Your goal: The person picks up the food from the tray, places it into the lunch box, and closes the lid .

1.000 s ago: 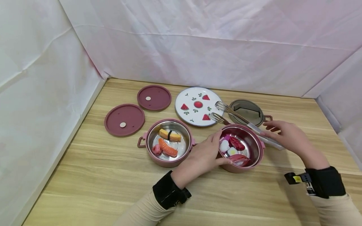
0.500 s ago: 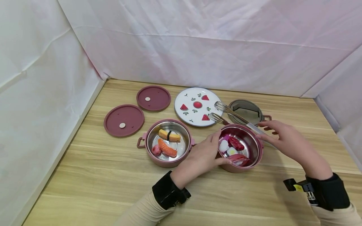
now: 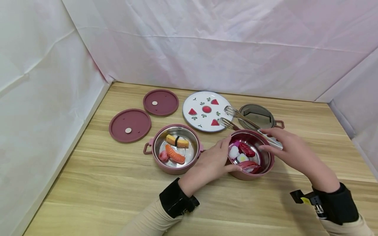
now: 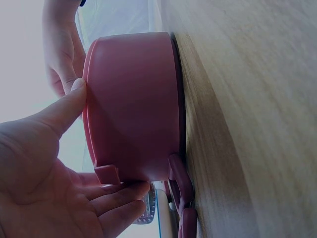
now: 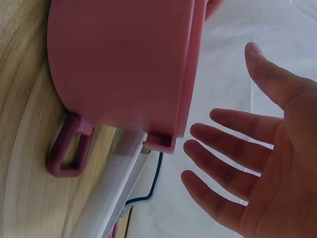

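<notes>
At the right stands a pink pot (image 3: 249,175) with a steel inside, holding several toy sushi pieces (image 3: 246,150) in red, white and pink. My left hand (image 3: 211,162) holds its left side, the thumb on the rim and the fingers along the outer wall; the left wrist view shows that thumb (image 4: 74,101) at the rim. Over the pot's right rim hovers my right hand (image 3: 290,150), fingers spread. In the right wrist view a gap separates the right hand (image 5: 257,153) from the pot wall (image 5: 119,64). Metal tongs (image 3: 251,123) lie behind the pot, partly hidden.
A second pink pot (image 3: 174,171) with toy sushi, yellow and orange among it, stands at the left. Two dark red lids (image 3: 137,123) lie further left. Behind are a watermelon-patterned plate (image 3: 196,106) and a grey lid (image 3: 260,119). White cloth walls (image 3: 206,59) enclose the table.
My right hand has moved left from beside the tongs' handle to over the right pot's rim. The left hand and the pots have stayed in place.
</notes>
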Demonstrator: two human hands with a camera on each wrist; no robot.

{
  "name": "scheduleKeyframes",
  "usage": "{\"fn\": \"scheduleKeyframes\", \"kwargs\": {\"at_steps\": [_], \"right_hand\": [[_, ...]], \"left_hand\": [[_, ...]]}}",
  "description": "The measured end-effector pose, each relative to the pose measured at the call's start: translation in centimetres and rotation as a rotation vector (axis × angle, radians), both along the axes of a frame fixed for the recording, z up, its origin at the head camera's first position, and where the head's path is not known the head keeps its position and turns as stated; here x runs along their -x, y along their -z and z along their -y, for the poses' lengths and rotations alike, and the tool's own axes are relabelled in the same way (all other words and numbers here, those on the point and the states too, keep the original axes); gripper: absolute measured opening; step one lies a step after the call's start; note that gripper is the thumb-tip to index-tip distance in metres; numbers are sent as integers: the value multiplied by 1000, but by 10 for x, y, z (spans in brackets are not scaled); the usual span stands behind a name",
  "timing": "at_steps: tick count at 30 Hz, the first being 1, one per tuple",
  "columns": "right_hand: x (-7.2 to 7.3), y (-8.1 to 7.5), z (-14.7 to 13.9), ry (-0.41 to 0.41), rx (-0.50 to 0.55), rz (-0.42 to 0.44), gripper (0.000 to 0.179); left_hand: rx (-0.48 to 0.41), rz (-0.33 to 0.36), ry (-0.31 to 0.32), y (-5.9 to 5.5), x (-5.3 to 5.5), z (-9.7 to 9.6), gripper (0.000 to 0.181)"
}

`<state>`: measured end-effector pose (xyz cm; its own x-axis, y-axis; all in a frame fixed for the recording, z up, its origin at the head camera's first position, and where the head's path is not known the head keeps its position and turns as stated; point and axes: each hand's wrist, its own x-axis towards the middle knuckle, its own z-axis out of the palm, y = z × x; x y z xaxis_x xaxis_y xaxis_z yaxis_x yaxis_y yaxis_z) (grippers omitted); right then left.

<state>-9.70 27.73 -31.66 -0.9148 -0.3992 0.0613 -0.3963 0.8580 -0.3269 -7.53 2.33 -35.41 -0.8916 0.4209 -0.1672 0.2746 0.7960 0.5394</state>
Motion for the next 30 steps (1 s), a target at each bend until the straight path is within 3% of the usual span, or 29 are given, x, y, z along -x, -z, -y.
{"fn": "scheduleKeyframes", "kwargs": {"at_steps": [12, 30], "right_hand": [[-2, 0, 8, -6, -18, -25, 63], [-6, -4, 26, -52, 14, 42, 67]], "left_hand": [[20, -2, 1, -1, 1, -1, 104], [17, -1, -1, -3, -1, 0, 103]]}}
